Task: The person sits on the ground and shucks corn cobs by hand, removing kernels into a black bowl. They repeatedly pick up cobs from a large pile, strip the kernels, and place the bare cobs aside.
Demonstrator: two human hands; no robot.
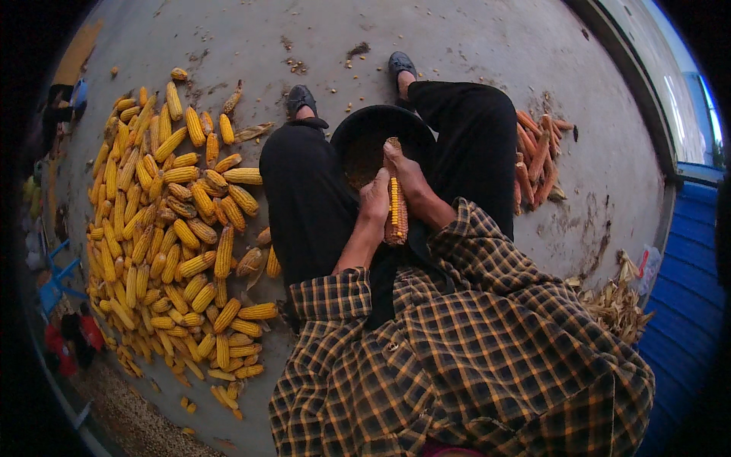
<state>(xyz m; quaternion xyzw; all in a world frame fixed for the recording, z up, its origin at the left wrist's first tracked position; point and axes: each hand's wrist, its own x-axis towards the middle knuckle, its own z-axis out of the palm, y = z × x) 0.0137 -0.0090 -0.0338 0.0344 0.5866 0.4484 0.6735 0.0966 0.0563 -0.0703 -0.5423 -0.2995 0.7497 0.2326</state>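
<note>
Both my hands grip one corn cob [402, 220], held lengthwise over my lap. Most of its visible face is bare of kernels, with a strip of yellow kernels down its left side. My left hand [374, 197] holds it from the left, and my right hand [406, 168] clasps it from the right, nearer its far end. Beyond and partly below my hands, a dark round basin [357, 123] sits between my legs; what lies in its shaded bottom is hard to make out.
A large pile of yellow corn ears [171, 228] covers the floor at left. Stripped reddish cobs [537, 157] lie heaped beyond my right leg. Dry husks [614, 305] and a clear plastic bag [649, 268] are at lower right, by a blue ribbed surface [682, 274]. Loose kernels dot the concrete.
</note>
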